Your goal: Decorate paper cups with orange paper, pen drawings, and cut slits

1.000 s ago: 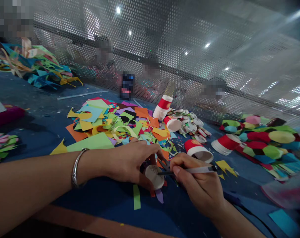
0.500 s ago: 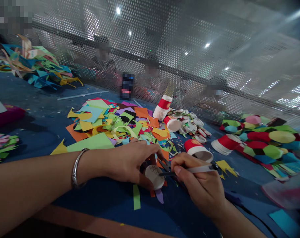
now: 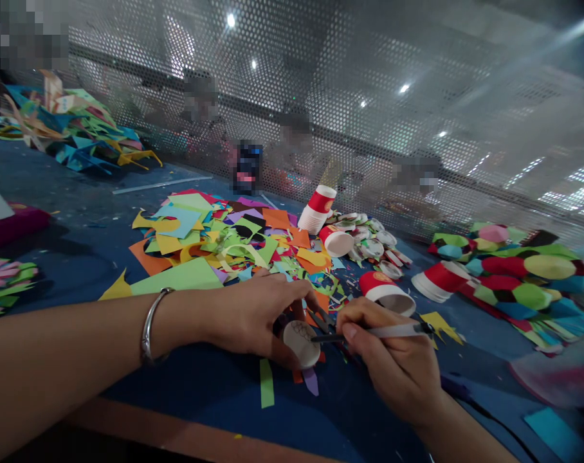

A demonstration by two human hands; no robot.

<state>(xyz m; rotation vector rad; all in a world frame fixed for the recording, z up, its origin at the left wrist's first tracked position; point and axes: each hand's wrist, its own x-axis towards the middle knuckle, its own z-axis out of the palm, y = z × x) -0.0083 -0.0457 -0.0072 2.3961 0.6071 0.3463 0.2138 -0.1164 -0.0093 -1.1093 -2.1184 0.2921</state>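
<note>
My left hand [image 3: 253,312] is closed round a small white paper cup [image 3: 301,343] lying on its side, its round base turned toward me with black pen marks on it. My right hand [image 3: 393,366] pinches a slim pen [image 3: 374,333] whose tip touches the cup's base. A silver bangle [image 3: 150,328] circles my left wrist. Both hands rest on the dark blue table [image 3: 209,392] amid coloured paper scraps.
A heap of coloured paper offcuts [image 3: 224,247] lies just beyond my hands. Red-and-white paper cups [image 3: 386,292] and cut cup bases [image 3: 369,241] sit behind and right. Coloured paper assemblies [image 3: 518,276] fill the right side. A perforated metal screen [image 3: 369,116] backs the table, with people behind it.
The right hand with the pen has shifted slightly to the right. The left hand and cup have stayed in place.
</note>
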